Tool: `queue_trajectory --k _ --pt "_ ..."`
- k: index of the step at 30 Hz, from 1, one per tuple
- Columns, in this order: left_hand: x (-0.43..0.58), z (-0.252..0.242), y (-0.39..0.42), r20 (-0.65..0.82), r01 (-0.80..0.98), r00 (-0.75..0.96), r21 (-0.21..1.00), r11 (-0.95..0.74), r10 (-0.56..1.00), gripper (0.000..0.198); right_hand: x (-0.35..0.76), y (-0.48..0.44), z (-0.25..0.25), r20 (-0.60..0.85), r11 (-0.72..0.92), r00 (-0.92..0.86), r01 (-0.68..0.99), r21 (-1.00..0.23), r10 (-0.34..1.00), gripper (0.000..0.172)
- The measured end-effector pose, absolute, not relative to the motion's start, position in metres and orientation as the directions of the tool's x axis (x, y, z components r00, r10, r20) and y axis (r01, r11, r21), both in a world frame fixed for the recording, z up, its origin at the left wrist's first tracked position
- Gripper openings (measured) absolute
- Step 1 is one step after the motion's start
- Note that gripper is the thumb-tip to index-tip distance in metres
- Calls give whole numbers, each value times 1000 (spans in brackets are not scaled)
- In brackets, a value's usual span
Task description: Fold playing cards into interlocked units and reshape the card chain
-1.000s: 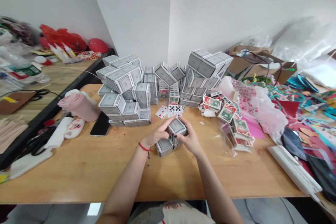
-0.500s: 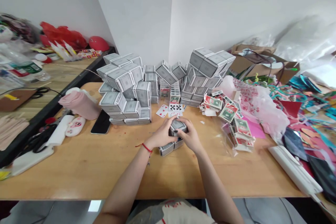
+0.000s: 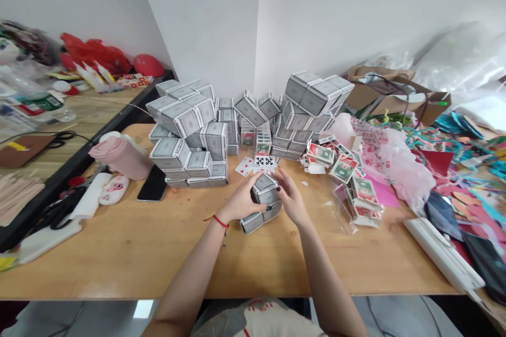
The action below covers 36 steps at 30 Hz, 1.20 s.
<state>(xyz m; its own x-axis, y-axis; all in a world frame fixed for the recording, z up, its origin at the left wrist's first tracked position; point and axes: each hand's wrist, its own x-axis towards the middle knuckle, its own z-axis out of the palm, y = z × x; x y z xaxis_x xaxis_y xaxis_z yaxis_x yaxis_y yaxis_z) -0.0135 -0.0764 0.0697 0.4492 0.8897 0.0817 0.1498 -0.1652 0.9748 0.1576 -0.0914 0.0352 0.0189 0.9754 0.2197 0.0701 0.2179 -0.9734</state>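
Observation:
In the middle of the wooden table, a grey-patterned box folded from playing cards (image 3: 264, 184) rests on a lower pair of matching card boxes (image 3: 253, 222). My left hand (image 3: 242, 201) is wrapped round the left side of the upper box, its thumb across the front. On the other side, my right hand (image 3: 291, 200) has its fingers curved against the box's right edge. Just behind lie loose playing cards (image 3: 244, 167), some face up, partly covered by the box and my fingers.
Tall stacks of card boxes stand at the back left (image 3: 185, 116) and back right (image 3: 312, 97). Opened card packs (image 3: 343, 168) lie to the right, beside plastic bags and craft scraps. A phone (image 3: 153, 184), a pink cloth roll (image 3: 122, 157) and a white glue gun (image 3: 51, 237) lie left.
The upper box has turned and tilted, showing more of its front face. My right hand has shifted slightly right, off its top, and my left thumb is lower on the front.

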Motion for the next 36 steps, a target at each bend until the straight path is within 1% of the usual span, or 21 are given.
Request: queue_trajectory --k 2,3,5,7,9,11,14,16,18,20,23,27,31,33,36 --pt "-13 65 -77 64 -1 364 998 -68 929 85 164 -95 30 166 165 76 9 -986 983 54" --pt "-13 62 -78 53 -92 319 995 -25 946 85 166 -98 27 118 120 77 -20 -993 990 54" --pt "-10 55 -80 36 -249 258 968 30 965 83 168 -104 22 13 14 18 -108 -994 1000 55" --pt "-8 48 -82 23 -310 242 949 55 970 80 166 -108 19 -67 -78 -61 -199 -977 996 51" --pt "-6 43 -85 13 -272 230 961 52 973 78 163 -111 20 -95 -108 -63 -254 -961 994 50" --pt "-7 41 -87 41 -175 206 985 -4 978 78 162 -110 24 -70 -74 -26 -265 -961 997 58" --pt "-10 43 -87 156 -18 206 988 -155 966 87 164 -108 30 -21 -18 10 -244 -970 1000 72" --pt "-13 45 -87 234 80 217 963 -256 948 95 166 -106 32 -1 1 9 -240 -971 1000 76" --pt "-14 47 -85 302 188 224 920 -345 927 97 167 -105 32 20 18 -9 -246 -969 1000 78" --pt "-15 46 -84 355 284 227 867 -410 907 91 167 -104 32 43 34 -33 -248 -968 999 77" --pt "-15 41 -83 390 369 217 816 -445 895 78 167 -104 33 71 56 -57 -234 -971 996 77" --pt "-13 35 -86 427 420 161 786 -453 890 65 167 -104 35 107 91 -66 -209 -974 992 79" --pt "-12 33 -90 455 436 110 777 -454 884 60 167 -103 37 151 138 -73 -163 -977 986 77" --pt "-12 34 -92 465 441 97 773 -457 880 56 167 -102 36 172 163 -61 -128 -978 983 72" --pt "-12 39 -97 493 446 82 759 -474 866 45 165 -102 30 205 205 33 -13 -979 978 60"
